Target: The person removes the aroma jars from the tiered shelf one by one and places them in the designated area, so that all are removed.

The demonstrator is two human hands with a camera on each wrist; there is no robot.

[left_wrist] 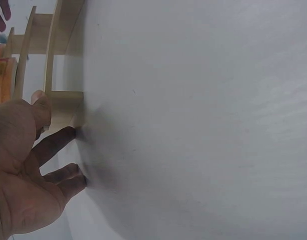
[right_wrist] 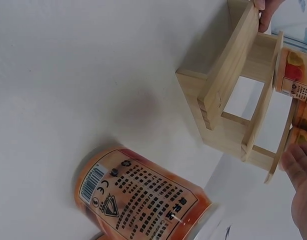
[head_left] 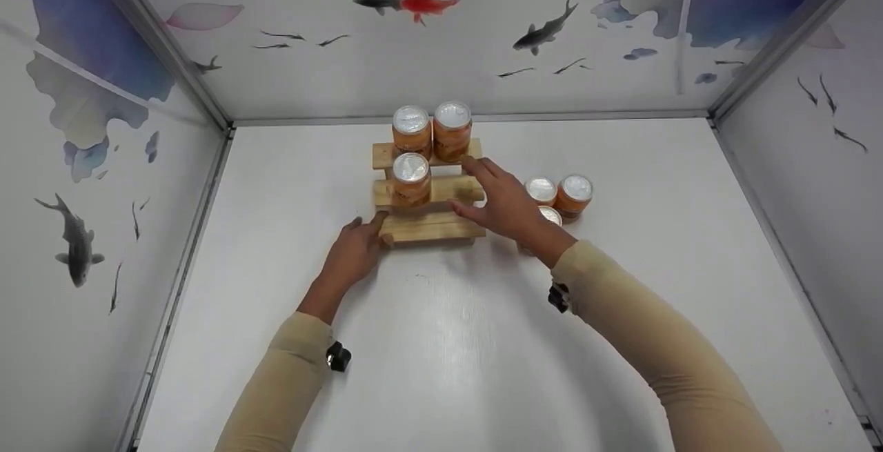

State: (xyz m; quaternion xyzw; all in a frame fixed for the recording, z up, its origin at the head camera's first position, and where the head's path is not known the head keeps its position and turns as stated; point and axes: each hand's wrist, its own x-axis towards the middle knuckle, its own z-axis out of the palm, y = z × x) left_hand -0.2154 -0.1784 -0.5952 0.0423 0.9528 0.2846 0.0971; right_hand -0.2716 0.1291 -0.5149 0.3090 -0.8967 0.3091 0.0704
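Observation:
A stepped wooden rack (head_left: 433, 228) stands on the white table. Two orange-labelled jars with silver lids, a left jar (head_left: 412, 131) and a right jar (head_left: 452, 133), occupy its top step. A third jar (head_left: 411, 183) is on the middle step, toward the left. My left hand (head_left: 353, 250) holds the front left end of the rack, thumb (left_wrist: 41, 110) against the lowest board. Near the right ends of the upper steps is my right hand (head_left: 507, 203), fingers extended and thumb apart. In the right wrist view its fingers (right_wrist: 296, 162) are beside the top-step jars; contact is unclear.
More orange jars (head_left: 574, 197) stand on the table right of the rack, partly behind my right hand and wrist. One jar (right_wrist: 143, 195) shows its printed label close up in the right wrist view. Printed wall panels (head_left: 441, 59) enclose the table (head_left: 441, 355) at the back and sides.

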